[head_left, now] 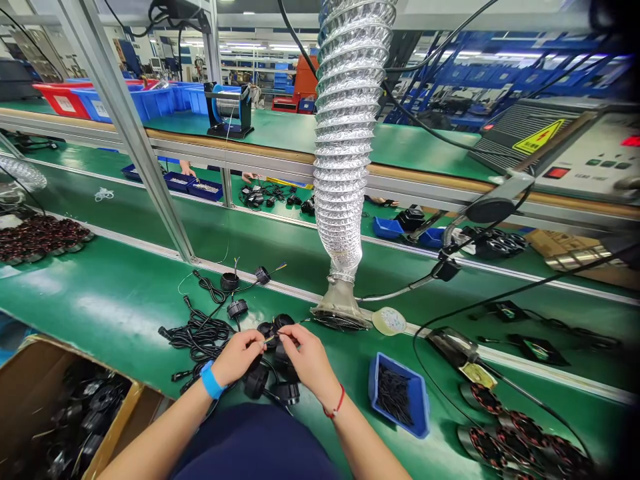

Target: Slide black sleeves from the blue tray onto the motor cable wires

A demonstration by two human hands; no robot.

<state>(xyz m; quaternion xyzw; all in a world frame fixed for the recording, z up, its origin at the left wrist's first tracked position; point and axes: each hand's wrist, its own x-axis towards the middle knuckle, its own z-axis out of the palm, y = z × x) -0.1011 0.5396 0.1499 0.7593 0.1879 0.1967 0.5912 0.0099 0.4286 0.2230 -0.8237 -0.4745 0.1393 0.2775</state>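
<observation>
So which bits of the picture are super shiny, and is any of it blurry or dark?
In the head view, bright glints cover the silver duct; the far right edge goes almost black; the control box near it looks soft; the left hand and right hand look fairly sharp.

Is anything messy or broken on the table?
Nothing looks clearly spilled or broken. The black cables look messy: they lie in a tangled heap beside the left hand, while the small black pieces sit inside a blue tray.
</observation>
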